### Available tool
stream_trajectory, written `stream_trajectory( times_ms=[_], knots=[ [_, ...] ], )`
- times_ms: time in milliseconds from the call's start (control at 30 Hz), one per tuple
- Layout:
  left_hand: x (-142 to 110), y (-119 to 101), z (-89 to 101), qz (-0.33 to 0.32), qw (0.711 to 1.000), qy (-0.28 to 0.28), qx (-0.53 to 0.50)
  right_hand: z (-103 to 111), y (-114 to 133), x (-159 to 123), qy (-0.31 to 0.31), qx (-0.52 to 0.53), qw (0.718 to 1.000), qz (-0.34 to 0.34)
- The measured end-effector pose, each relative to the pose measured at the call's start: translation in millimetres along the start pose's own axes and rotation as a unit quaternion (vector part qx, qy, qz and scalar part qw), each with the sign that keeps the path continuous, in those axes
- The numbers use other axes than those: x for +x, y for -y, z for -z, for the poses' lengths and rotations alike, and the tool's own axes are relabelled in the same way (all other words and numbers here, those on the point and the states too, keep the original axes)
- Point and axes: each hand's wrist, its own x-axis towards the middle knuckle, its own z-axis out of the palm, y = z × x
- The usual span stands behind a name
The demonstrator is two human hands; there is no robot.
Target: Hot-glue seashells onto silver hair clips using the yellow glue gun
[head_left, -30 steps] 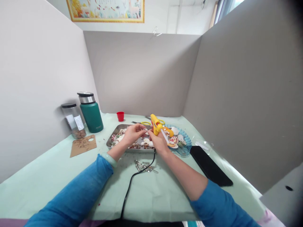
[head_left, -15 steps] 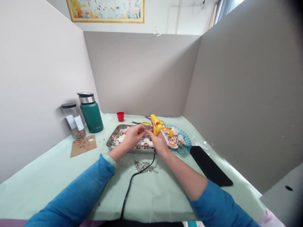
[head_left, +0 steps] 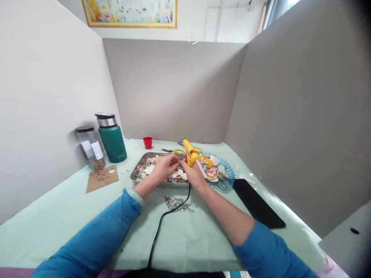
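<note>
Head view: the right hand [head_left: 194, 174] has fingers wrapped round a yellow glue gun [head_left: 189, 147], above the shells [head_left: 150, 168], between the metal tray [head_left: 162, 185] and the blue plate [head_left: 230, 175]. The left hand [head_left: 164, 168] has its fingertips close together, and they seem to pinch a tiny shiny bit [head_left: 179, 161], too small to name. The gun looks light, hard and smooth, and its fat handle is likely the best place to hold. Its tip may be hot. The white stick [head_left: 202, 168] looks stiff but a bit rubbery. The black cord [head_left: 159, 227] looks bendy and could tug. Shells look thin, hard and easy to chip; some are bumpy, some flat like fans. The plate has wavy edges. Thin, shiny metal clips [head_left: 179, 204] lie on the wrinkly green cloth [head_left: 203, 235].
</note>
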Motion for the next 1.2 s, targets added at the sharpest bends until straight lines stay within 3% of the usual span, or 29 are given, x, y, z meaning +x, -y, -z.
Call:
stream_trajectory(
  times_ms=[333,733,933,1200],
  knots=[
    [0.6,2.0,0.4,0.016,0.997,-0.019,-0.073,-2.7,-15.9,3.4,-0.003,0.022,1.0,0.012],
    [1.2,-0.9,0.5,0.054,0.989,0.02,-0.135,-1.0,-13.0,3.3,-0.015,-0.011,1.0,0.022],
    [0.9,-2.9,1.0,0.041,0.99,0.036,-0.127,-0.4,-9.8,2.0,-0.013,-0.026,0.999,0.023],
    [1.5,-0.5,-1.7,0.033,0.993,-0.026,-0.114,-2.2,-7.1,2.1,-0.014,-0.005,1.0,0.0]
  ],
)
